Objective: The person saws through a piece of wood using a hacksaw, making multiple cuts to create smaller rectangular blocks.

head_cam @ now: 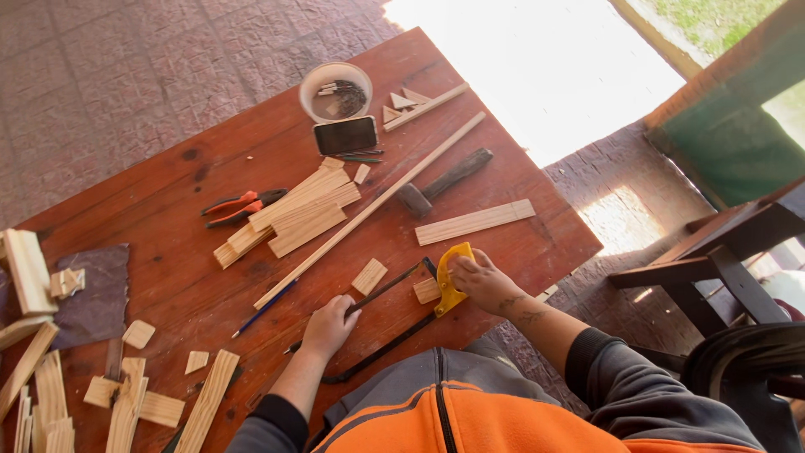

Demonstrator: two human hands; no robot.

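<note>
Red-brown wood makes up the counter [184, 285], strewn with pale offcuts. A hacksaw [394, 315] with a yellow handle lies at the near edge. The right hand [480, 281] rests on that handle, fingers curled over it. The left hand [329, 325] sits near the saw's far end, fingers seemingly pinched on the frame, though the view is too small to be sure. A small wood block [426, 290] lies just beside the handle. Farther off lie a hammer [440, 182], red pliers [239, 205] and a white tub [335, 91].
</note>
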